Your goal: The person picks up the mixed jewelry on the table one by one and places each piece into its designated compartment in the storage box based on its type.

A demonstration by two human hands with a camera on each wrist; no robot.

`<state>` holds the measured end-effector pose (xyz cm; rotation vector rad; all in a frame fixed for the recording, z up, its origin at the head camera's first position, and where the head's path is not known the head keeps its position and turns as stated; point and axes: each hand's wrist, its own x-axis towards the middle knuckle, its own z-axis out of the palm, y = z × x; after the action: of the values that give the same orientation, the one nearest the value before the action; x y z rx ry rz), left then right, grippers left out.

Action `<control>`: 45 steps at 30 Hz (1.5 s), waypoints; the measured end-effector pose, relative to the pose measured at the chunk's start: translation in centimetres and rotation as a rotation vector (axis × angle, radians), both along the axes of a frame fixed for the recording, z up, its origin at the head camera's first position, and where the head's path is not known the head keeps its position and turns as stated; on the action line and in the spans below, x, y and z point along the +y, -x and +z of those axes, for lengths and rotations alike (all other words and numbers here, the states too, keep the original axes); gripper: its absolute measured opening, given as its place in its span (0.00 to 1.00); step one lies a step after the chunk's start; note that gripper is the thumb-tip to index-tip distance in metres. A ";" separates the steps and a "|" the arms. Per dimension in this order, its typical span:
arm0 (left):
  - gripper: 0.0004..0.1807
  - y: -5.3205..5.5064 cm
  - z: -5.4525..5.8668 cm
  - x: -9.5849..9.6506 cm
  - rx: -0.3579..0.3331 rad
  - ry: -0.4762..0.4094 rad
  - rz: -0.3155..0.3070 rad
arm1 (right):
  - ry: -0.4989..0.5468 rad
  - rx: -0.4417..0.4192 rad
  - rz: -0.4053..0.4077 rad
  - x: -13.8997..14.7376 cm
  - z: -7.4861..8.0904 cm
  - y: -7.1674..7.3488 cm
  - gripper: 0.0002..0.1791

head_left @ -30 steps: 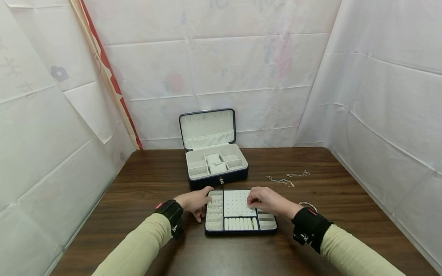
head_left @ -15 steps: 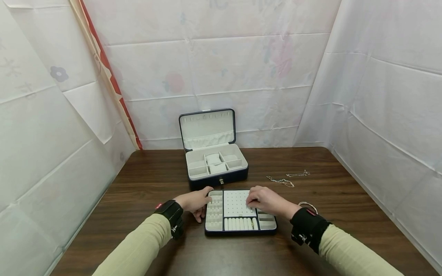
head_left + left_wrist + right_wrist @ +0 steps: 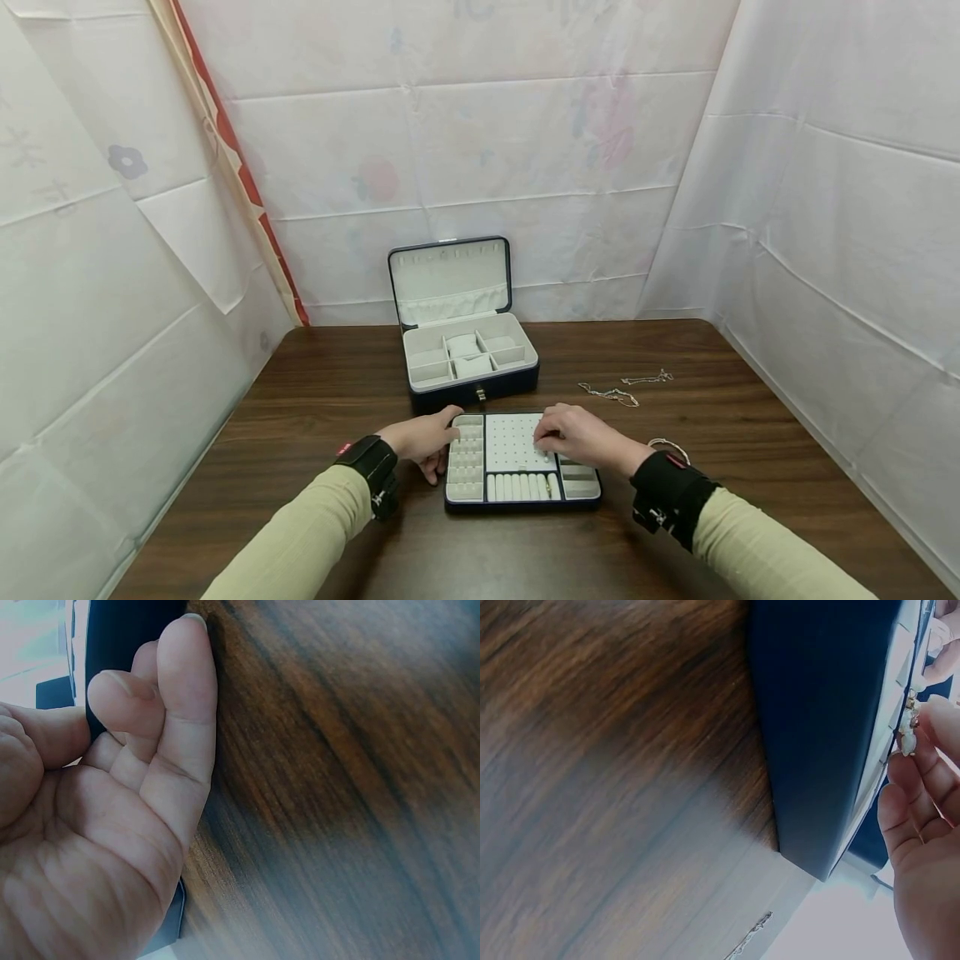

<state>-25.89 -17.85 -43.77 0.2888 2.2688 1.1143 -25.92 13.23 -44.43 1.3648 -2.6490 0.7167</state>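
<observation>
A shallow navy jewelry tray (image 3: 522, 505) with a cream lining lies in front of me. My left hand (image 3: 420, 440) holds its left side, thumb over the rim and fingers bent along the dark outer wall. In the right wrist view, my right hand (image 3: 930, 787) pinches a dangling earring (image 3: 908, 741) with pale stones and gold-coloured parts. That hand is over the right part of the perforated panel (image 3: 510, 442), where its fingers hide the earring's upper end. Another small piece of jewelry (image 3: 522, 467) shows at the panel's lower edge. A ring (image 3: 549, 488) sits in the ring rolls.
Behind the tray stands a navy jewelry box (image 3: 472, 389), lid raised, with divided compartments and two small cushions. To the right lie one chain (image 3: 611, 394) and a second chain (image 3: 649, 378). A bangle (image 3: 670, 450) is partly hidden behind my right wrist. White sheets hang around the table.
My right hand has shifted very slightly left over the perforated panel, its fingertips still together. The left hand and the tray stay in place.
</observation>
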 end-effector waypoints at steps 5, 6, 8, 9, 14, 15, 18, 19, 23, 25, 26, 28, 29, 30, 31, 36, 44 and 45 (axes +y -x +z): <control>0.30 -0.1 0.0 0.0 0.003 0.000 0.007 | 0.008 -0.002 -0.028 0.3 0.1 -0.1 0.03; 0.30 -0.1 0.1 0.0 0.004 0.000 0.007 | 0.009 -0.002 -0.037 0.4 0.1 -0.1 0.04; 0.30 -0.1 0.1 0.0 0.006 0.001 0.006 | 0.013 0.001 -0.055 0.5 0.2 -0.1 0.04; 0.30 -0.1 0.1 0.0 0.006 0.001 0.004 | 0.014 0.001 -0.066 0.6 0.2 -0.1 0.04; 0.30 -0.1 0.1 0.0 0.008 -0.005 -0.002 | 0.009 -0.019 -0.157 0.9 0.6 -0.1 0.05; 0.30 -0.1 0.1 0.0 0.008 -0.007 -0.003 | 0.012 -0.024 -0.174 1.0 0.6 -0.1 0.05; 0.30 0.0 0.1 0.0 0.004 -0.010 -0.001 | 0.026 -0.046 -0.212 1.4 0.8 -0.1 0.06; 0.30 0.0 0.1 0.0 0.003 -0.010 -0.001 | 0.030 -0.053 -0.221 1.5 0.8 -0.1 0.06; 0.30 0.0 0.2 0.0 -0.004 -0.010 0.001 | 0.031 -0.092 -0.263 2.1 0.7 -0.1 0.07; 0.30 0.1 0.2 0.0 -0.004 -0.009 0.001 | 0.023 -0.112 -0.288 2.4 0.7 -0.1 0.08; 0.30 0.0 0.2 0.0 -0.004 -0.008 0.000 | 0.018 -0.121 -0.295 2.5 0.7 -0.1 0.09; 0.30 0.0 0.2 0.0 -0.005 -0.007 0.000 | 0.004 -0.138 -0.307 2.8 0.6 -0.2 0.10; 0.30 0.0 0.2 0.0 -0.005 -0.007 0.000 | -0.005 -0.144 -0.313 3.0 0.6 -0.2 0.10; 0.30 0.0 0.2 0.0 -0.005 -0.006 0.000 | -0.013 -0.148 -0.318 3.1 0.6 -0.2 0.11; 0.30 0.0 0.2 0.0 -0.004 -0.005 0.000 | -0.021 -0.151 -0.322 3.1 0.5 -0.2 0.11; 0.30 0.0 0.2 0.0 0.001 -0.006 -0.001 | -0.045 -0.160 -0.362 3.1 0.4 -0.3 0.11; 0.31 0.0 0.0 0.0 0.004 -0.013 -0.004 | -0.044 -0.139 -0.404 3.4 0.0 -0.4 0.12; 0.31 0.0 0.0 0.0 0.004 -0.014 -0.003 | -0.046 -0.134 -0.411 3.4 -0.1 -0.4 0.13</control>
<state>-25.86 -17.84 -43.73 0.3004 2.2640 1.1290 -25.47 16.63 -44.55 0.7570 -2.9271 0.7154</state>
